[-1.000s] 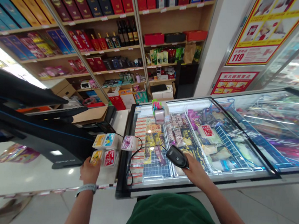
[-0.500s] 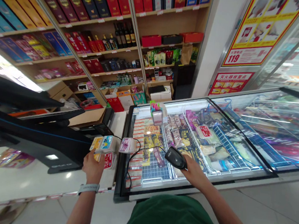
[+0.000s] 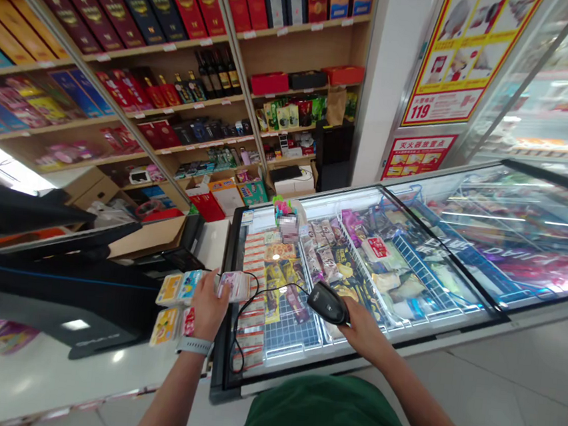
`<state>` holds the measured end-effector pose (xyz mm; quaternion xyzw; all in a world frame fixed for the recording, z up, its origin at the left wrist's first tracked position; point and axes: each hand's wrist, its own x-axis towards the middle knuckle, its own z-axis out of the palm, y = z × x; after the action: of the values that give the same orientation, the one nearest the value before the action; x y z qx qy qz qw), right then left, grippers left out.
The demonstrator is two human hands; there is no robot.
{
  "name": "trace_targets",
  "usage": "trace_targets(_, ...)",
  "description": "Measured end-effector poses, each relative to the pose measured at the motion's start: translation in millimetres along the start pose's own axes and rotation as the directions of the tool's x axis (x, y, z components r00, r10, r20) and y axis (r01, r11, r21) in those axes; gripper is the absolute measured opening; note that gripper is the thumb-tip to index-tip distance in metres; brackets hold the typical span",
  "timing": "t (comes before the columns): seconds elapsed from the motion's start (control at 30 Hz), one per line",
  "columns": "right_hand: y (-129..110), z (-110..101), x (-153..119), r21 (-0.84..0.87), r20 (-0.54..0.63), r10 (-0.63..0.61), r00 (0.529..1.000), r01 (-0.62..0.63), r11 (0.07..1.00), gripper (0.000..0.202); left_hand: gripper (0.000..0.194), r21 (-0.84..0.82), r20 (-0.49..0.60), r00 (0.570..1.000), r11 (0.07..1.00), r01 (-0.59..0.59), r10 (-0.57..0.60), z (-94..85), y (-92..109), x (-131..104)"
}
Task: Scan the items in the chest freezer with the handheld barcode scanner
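1. Black handheld scanner (image 3: 328, 303): gripped in the right hand (image 3: 356, 324), fingers closed on its rear end, above the glass of the chest freezer (image 3: 405, 340). Nose aims at ten o'clock.
2. Cable (image 3: 277, 287) leaves the nose toward nine o'clock, then loops down over the freezer's left end.
3. Left hand (image 3: 209, 306): fingers bent, thumb and fingertips at the left end of the purple-labelled tub (image 3: 235, 286), at the freezer's left edge. Firm hold or mere touch: cannot tell. Grey watch band (image 3: 195, 346) on that wrist.
4. From the purple-labelled tub: blue-labelled tub (image 3: 189, 284) and upper yellow-labelled tub (image 3: 169, 289) at nine o'clock; lower yellow-labelled tub (image 3: 164, 325) at eight. Red-labelled tub (image 3: 188, 322), also eight, partly hidden by the left hand.
5. Dark machine (image 3: 54, 301) at nine o'clock, over the white counter (image 3: 61, 382).
6. Shelving (image 3: 301, 37) with boxes and bottles, eleven to twelve; red-and-yellow poster (image 3: 455, 72) at one.
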<state>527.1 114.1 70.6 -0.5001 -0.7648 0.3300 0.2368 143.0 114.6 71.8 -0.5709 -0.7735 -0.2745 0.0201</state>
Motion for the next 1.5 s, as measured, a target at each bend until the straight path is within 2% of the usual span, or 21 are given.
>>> trace_targets(0.13, 2.2, -0.1, -2.8, 0.011, -0.021, 0.009, 1.000, -0.009, 1.000, 0.036, 0.045, -0.061, 0.079, 0.995, 0.997, -0.049, 0.054, 17.9, 21.1, 6.0)
trace_targets(0.27, 5.7, 2.0, -5.9, 0.039, -0.050, 0.026, 0.998, -0.024, 0.999, 0.035, 0.044, -0.145, 0.098, 0.983, 0.980, -0.138, 0.153, 42.8, 39.8, 11.7)
trace_targets(0.4, 6.7, 3.4, -8.6, 0.046, -0.068, 0.039, 0.997, -0.036, 0.998, 0.038, 0.045, -0.211, 0.132, 0.946, 0.941, -0.265, 0.296, 66.6, 61.2, 16.9)
trace_targets(0.53, 6.0, 3.5, -11.4, 0.059, -0.092, 0.065, 0.994, -0.060, 0.996, 0.038, 0.046, -0.228, 0.214, 0.892, 0.908, -0.352, 0.399, 87.9, 87.7, 21.4)
trace_targets(0.6, 5.6, 3.6, -13.0, 0.076, -0.113, 0.087, 0.990, -0.079, 0.994, 0.038, 0.047, -0.243, 0.253, 0.856, 0.886, -0.395, 0.451, 99.9, 101.0, 23.7)
trace_targets(0.8, 5.9, 6.1, -19.5, 0.172, -0.213, 0.179, 0.961, -0.143, 0.975, 0.038, 0.056, -0.289, 0.364, 0.714, 0.801, -0.524, 0.598, 137.1, 139.5, 28.0)
trace_targets(1.1, 13.7, 9.3, -34.6, 0.316, -0.342, 0.330, 0.880, -0.223, 0.922, 0.042, 0.061, -0.318, 0.476, 0.495, 0.667, -0.674, 0.727, 179.3, 198.1, 28.5)
trace_targets(1.3, 14.6, 9.1, -41.9, 0.372, -0.380, 0.372, 0.847, -0.228, 0.900, 0.041, 0.070, -0.309, 0.526, 0.390, 0.597, -0.740, 0.756, 207.6, 236.7, 34.1)
trace_targets(1.5, 13.5, 4.7, -46.9, 0.407, -0.365, 0.407, 0.837, -0.250, 0.879, 0.037, 0.078, -0.311, 0.535, 0.284, 0.498, -0.809, 0.796, 236.6, 285.3, 54.9)
